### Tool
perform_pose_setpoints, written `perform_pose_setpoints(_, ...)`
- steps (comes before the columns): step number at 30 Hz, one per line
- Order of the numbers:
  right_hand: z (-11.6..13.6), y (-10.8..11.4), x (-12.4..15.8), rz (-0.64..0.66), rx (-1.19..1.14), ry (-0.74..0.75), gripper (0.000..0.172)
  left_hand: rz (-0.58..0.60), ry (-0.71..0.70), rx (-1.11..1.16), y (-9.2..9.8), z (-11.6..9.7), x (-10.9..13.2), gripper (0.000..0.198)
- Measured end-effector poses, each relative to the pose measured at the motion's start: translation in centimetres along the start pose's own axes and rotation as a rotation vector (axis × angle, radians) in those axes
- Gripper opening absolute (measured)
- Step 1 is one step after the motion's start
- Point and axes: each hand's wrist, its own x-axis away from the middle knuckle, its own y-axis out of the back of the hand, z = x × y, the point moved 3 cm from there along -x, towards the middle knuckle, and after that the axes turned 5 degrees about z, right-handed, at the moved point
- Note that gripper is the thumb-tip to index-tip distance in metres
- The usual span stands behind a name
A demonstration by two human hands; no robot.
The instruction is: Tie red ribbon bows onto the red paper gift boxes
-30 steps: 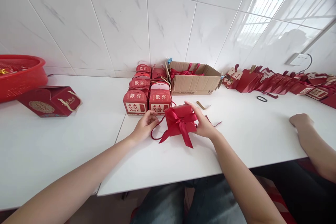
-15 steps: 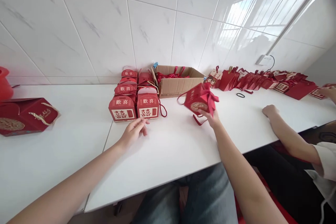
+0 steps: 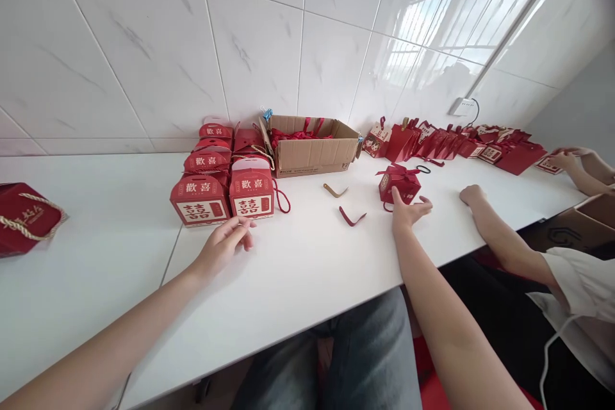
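Observation:
A small red gift box with a ribbon bow (image 3: 400, 183) stands on the white table (image 3: 312, 262), right of centre. My right hand (image 3: 407, 212) is just in front of it, fingers spread, with a fingertip touching its front; it holds nothing. My left hand (image 3: 225, 245) rests on the table with loosely stretched fingers and nothing in it. It lies just in front of two rows of red gift boxes with white labels (image 3: 225, 182).
An open cardboard box (image 3: 312, 145) with red ribbons stands at the wall. Flat red boxes (image 3: 456, 144) line the back right. Two loose strips (image 3: 346, 204) lie mid-table. Another person's arm (image 3: 504, 237) rests at the right. A red box (image 3: 24, 218) lies far left.
My right hand carried the red bow box from the table's middle to the right, set it down and let go. My left hand stayed near the labelled boxes. The view turned right.

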Motion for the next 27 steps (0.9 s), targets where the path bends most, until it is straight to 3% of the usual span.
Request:
perform_pose_setpoints(3, 0.1, -0.4, -0.1, 0.138, -0.004, 0.034, 0.066, -0.010, -0.013, -0.009, 0.1, 0.0, -0.1, 0.033)
perform_pose_setpoints(9, 0.5, -0.9, -0.1, 0.241, 0.028, 0.097, 0.066, -0.018, -0.015, -0.006, 0.0, -0.3, 0.0, 0.034)
perform_pose_setpoints(20, 0.9, -0.3, 1.0, 0.149, -0.026, 0.094, 0.064, -0.035, -0.017, 0.040, -0.4, -0.2, 0.1, 0.031)
perform_pose_setpoints(23, 3.0, -2.1, 3.0, 0.144, -0.048, 0.216, 0.060, -0.023, -0.007, 0.027, -0.5, -0.1, 0.3, 0.027)
perform_pose_setpoints(25, 5.7, -4.2, 4.8, 0.198, -0.095, 0.378, 0.058, -0.014, 0.011, 0.012, -0.5, 0.1, 0.3, 0.024)
perform_pose_setpoints(27, 8.8, -6.5, 6.4, 0.283, -0.200, 0.485, 0.056, -0.076, -0.002, -0.018, -0.2, 0.4, 0.4, 0.021)
